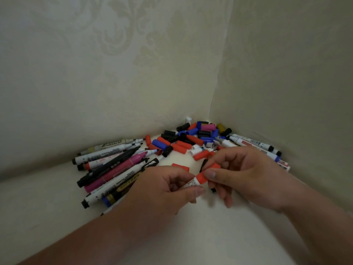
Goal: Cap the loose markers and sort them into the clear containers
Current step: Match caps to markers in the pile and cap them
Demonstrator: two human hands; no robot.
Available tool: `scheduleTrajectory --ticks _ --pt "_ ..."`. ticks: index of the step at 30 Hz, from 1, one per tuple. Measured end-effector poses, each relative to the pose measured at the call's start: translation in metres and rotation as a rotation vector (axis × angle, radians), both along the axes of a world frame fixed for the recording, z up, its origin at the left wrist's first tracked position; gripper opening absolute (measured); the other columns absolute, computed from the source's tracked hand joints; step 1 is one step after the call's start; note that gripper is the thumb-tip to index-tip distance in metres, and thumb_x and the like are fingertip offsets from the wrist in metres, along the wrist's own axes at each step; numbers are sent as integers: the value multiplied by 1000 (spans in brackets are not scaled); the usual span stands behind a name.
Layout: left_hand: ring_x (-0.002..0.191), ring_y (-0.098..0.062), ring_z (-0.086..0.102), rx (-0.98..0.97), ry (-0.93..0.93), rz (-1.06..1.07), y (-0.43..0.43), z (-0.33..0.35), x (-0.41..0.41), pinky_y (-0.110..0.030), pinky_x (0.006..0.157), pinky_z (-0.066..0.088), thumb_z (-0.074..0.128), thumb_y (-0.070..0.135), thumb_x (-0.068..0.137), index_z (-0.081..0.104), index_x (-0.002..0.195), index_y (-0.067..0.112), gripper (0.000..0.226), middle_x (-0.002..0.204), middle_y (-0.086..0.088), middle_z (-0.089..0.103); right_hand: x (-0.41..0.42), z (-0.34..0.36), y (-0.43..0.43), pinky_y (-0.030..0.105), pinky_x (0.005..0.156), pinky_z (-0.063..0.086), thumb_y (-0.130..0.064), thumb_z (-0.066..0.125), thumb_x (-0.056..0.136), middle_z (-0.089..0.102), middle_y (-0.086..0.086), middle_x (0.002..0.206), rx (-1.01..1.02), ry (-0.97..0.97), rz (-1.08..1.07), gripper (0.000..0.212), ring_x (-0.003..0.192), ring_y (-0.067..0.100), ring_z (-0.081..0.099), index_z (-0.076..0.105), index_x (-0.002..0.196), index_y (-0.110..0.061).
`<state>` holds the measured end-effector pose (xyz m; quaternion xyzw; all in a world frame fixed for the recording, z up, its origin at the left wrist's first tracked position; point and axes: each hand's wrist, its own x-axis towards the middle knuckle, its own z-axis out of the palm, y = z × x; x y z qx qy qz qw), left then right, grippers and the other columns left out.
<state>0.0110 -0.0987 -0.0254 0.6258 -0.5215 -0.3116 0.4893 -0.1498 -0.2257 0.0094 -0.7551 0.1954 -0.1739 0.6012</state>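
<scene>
Where two papered walls (95, 73) meet, a pale surface (210, 236) carries all the work. No clear containers are in view, so I cannot say what they hold.

On the left lies a heap of markers (114, 167), mostly with bare tips that point to the corner. Deep in the corner sits a heap of loose caps (183, 138), red, blue, black and one pink. A few more markers (254, 144) lie along the right wall.

Both hands meet in front of the heaps, near the middle. The left hand (168, 190) has its fingers curled round one marker (189, 184) with a white barrel, the thumb pressing on it from below. Its long axis runs from lower left to upper right, so the tip end looks toward the right hand (244, 175). This hand pinches a red cap (201, 178) between thumb and forefinger, and the other fingers hang loosely curled.

The cap is in line with the barrel and already over the tip end. Whether it is fully closed, I cannot tell. I judge that the coming move is a push along this axis, the two hands toward each other. If the cap tilts, it may slip off.
</scene>
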Motion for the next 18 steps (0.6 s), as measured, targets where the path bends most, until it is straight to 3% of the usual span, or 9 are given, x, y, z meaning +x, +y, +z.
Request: scheduleTrajectory --ticks 4,9,12,18 --pt "47 3 52 -50 -69 35 1 -3 -1 -15 49 42 76 35 82 77 83 27 8 65 8 71 6 1 8 27 44 48 -37 69 82 66 17 62 -22 110 -78 27 42 25 57 72 71 -13" --pt "47 3 52 -100 -79 63 4 -1 -3 -13 48 40 70 48 73 72 76 34 15 63 10 69 12 3 23 19 40 38 -50 56 91 62 3 50 -208 285 -200 49 35 10 47 68 72 -7" --pt "44 1 50 -73 -90 35 3 1 -4 -11 47 38 67 46 77 70 74 34 13 55 14 64 11 4 22 17 41 38 -50 57 89 60 2 50 -207 263 -216 49 35 8 45 68 74 -5" --pt "50 -7 62 -54 -41 114 -1 -2 -2 -20 50 50 73 27 87 71 93 28 6 64 5 70 19 -11 26 22 41 41 -41 69 74 62 -4 54 -97 18 -194 31 42 11 49 69 82 -11"
